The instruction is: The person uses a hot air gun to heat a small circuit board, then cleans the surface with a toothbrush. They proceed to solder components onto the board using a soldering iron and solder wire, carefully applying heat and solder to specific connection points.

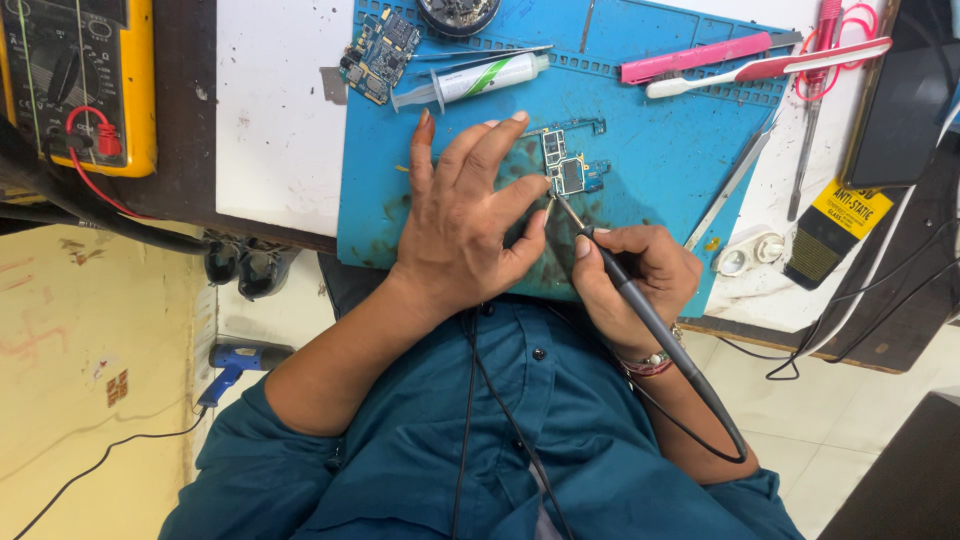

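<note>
Nearest us, the right hand [640,275] pinches a slim grey soldering iron [650,325] like a pen, fingers [585,245] closed on the grip just behind the metal tip, its cable trailing back over the teal shirt [520,440]. The tip meets a small bare phone circuit board [570,172] lying flat on the blue work mat [650,150]. The left hand [465,220] rests on the mat, its fingers spread and loosely curled, fingertips pressing the board's near edge. We judge the board light, thin, stiff and fragile, best steadied by its edges, clear of components. Farther off lie a syringe of paste [480,80], a second board [378,55], a pink-handled brush [770,68], and a yellow multimeter [80,80] on the table [270,130].
</note>
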